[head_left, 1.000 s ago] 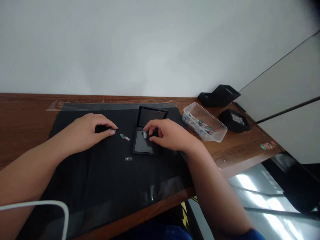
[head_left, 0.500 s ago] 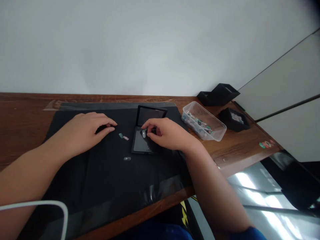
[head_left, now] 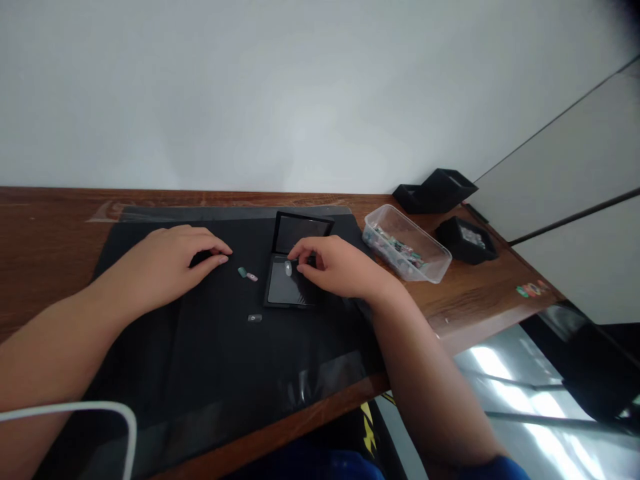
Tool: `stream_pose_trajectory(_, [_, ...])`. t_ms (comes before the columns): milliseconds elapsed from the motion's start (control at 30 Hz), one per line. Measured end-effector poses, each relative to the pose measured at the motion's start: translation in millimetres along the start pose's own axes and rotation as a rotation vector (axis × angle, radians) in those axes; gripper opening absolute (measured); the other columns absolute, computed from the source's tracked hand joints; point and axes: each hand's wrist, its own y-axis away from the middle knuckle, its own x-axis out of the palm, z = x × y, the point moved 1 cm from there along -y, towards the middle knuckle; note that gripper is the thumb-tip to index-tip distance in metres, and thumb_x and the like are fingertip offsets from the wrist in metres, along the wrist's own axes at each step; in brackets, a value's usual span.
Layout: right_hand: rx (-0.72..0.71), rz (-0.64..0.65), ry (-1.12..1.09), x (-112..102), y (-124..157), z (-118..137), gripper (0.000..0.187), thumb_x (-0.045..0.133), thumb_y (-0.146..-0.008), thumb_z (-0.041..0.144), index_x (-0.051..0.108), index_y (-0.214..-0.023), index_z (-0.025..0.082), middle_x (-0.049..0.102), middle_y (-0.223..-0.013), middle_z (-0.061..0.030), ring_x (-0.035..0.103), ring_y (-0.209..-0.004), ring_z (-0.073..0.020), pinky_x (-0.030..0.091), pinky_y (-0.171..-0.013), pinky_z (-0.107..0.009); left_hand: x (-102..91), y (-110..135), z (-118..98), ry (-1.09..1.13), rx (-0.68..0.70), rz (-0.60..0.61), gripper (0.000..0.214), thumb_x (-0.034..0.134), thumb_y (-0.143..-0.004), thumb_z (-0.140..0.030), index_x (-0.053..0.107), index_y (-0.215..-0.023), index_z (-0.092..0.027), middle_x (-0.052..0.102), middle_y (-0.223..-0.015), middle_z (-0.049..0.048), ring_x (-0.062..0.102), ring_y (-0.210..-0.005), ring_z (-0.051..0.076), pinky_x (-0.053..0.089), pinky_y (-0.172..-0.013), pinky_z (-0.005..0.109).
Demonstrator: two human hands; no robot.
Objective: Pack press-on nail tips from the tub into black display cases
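Note:
An open black flat case [head_left: 277,293] lies on the black mat [head_left: 210,373], its lid tilted up at the back. Inside it, toward the upper left, is a clear false nail [head_left: 288,268]. My right hand [head_left: 333,267] hovers over the case, index finger and thumb apart just right of that nail, holding nothing visible. My left hand [head_left: 175,263] rests on the mat, fingers loosely curled and thumb apart from the index, holding nothing visible. Between the hands lie a green false nail [head_left: 242,272] and a pink one [head_left: 252,277]. Nearer me sits a dark see-through nail [head_left: 255,318].
Right of the case stands a clear plastic tub [head_left: 435,267] with many small nails inside. Beyond it are a black box [head_left: 465,241] and another black stand [head_left: 443,190] by the wall. A white cable [head_left: 100,405] crosses the lower left.
My right index finger and thumb have drawn slightly right, away from the clear false nail, which stays in the case. My left hand is almost unmoved.

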Motion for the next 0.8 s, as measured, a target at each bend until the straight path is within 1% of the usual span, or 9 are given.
stream_pose_trajectory(67, [0.023,-0.01,0.023,-0.3,-0.1,-1.0,0.018,0.064,-0.087,0.014,0.072,-0.102,0.02,0.073,-0.09,-0.0001,0.056,-0.07,-0.0106,0.035,-0.067,-0.025,-0.3,0.8,-1.2,-0.005,-0.021,0.012,0.035,0.05,-0.095,-0.056,0.074,-0.105,-0.034,0.076,-0.113,0.0026,0.068,-0.102,0.031,0.05,-0.087,0.044])
stream_pose_trajectory(133, [0.048,-0.031,0.051,-0.5,0.0,-2.1,0.016,0.066,-0.087,0.016,0.072,-0.101,0.02,0.073,-0.089,0.0001,0.056,-0.07,-0.0108,0.034,-0.066,-0.025,-1.1,1.5,-3.5,-0.015,-0.064,0.043,0.036,0.049,-0.095,-0.056,0.073,-0.108,-0.032,0.076,-0.111,0.0023,0.069,-0.095,0.028,0.05,-0.079,0.041])
stream_pose_trajectory(233, [0.087,-0.065,0.097,-1.0,0.5,-3.2,0.019,0.071,-0.086,0.02,0.071,-0.105,0.021,0.072,-0.09,0.0,0.056,-0.07,-0.0113,0.033,-0.065,-0.026,-5.1,2.2,-8.0,-0.025,-0.141,0.072,0.041,0.05,-0.093,-0.062,0.074,-0.109,-0.033,0.076,-0.099,0.0017,0.067,-0.082,0.025,0.048,-0.069,0.037])
stream_pose_trajectory(267, [0.097,-0.07,0.109,-1.1,0.8,-3.2,0.02,0.072,-0.085,0.021,0.071,-0.106,0.022,0.072,-0.091,0.0,0.056,-0.07,-0.0114,0.032,-0.065,-0.026,-7.1,2.5,-9.1,-0.021,-0.168,0.08,0.042,0.051,-0.092,-0.063,0.075,-0.109,-0.033,0.076,-0.096,0.0014,0.067,-0.08,0.025,0.047,-0.067,0.036])
stream_pose_trajectory(333, [0.109,-0.067,0.125,-1.4,1.4,-2.7,0.023,0.073,-0.085,0.021,0.07,-0.107,0.022,0.072,-0.092,-0.0002,0.056,-0.071,-0.0118,0.032,-0.064,-0.026,-11.2,3.3,-9.2,0.011,-0.201,0.114,0.044,0.052,-0.092,-0.064,0.076,-0.111,-0.031,0.076,-0.097,0.0016,0.066,-0.081,0.024,0.046,-0.067,0.034])
stream_pose_trajectory(400, [0.114,-0.062,0.136,-1.8,1.9,-1.8,0.024,0.074,-0.085,0.021,0.07,-0.108,0.022,0.072,-0.093,-0.0004,0.056,-0.073,-0.0124,0.032,-0.065,-0.027,-14.3,4.4,-6.1,0.059,-0.158,0.149,0.043,0.055,-0.091,-0.058,0.075,-0.116,-0.03,0.075,-0.101,0.0029,0.066,-0.085,0.023,0.048,-0.07,0.033])
stream_pose_trajectory(500, [0.129,-0.058,0.163,-2.7,2.7,-0.9,0.024,0.073,-0.085,0.021,0.069,-0.109,0.022,0.072,-0.093,-0.0008,0.057,-0.077,-0.0138,0.033,-0.066,-0.027,-15.7,6.0,2.7,0.111,-0.092,0.181,0.043,0.057,-0.089,-0.051,0.073,-0.122,-0.029,0.074,-0.103,0.0038,0.065,-0.088,0.022,0.05,-0.074,0.033])
stream_pose_trajectory(667, [0.198,-0.053,0.176,-3.8,4.2,0.0,0.023,0.073,-0.086,0.024,0.068,-0.108,0.02,0.071,-0.088,-0.0011,0.057,-0.076,-0.015,0.032,-0.064,-0.028,-12.7,5.5,10.1,0.128,-0.147,0.217,0.044,0.057,-0.087,-0.058,0.074,-0.118,-0.031,0.073,-0.094,0.0029,0.066,-0.082,0.023,0.051,-0.071,0.035])
stream_pose_trajectory(800, [0.228,-0.062,0.185,-3.7,5.2,2.0,0.021,0.074,-0.085,0.025,0.067,-0.105,0.02,0.071,-0.088,-0.0016,0.057,-0.074,-0.0151,0.031,-0.063,-0.028,-9.7,4.2,8.6,0.099,-0.115,0.196,0.047,0.054,-0.087,-0.062,0.074,-0.116,-0.03,0.071,-0.086,0.0008,0.064,-0.077,0.021,0.049,-0.067,0.033])
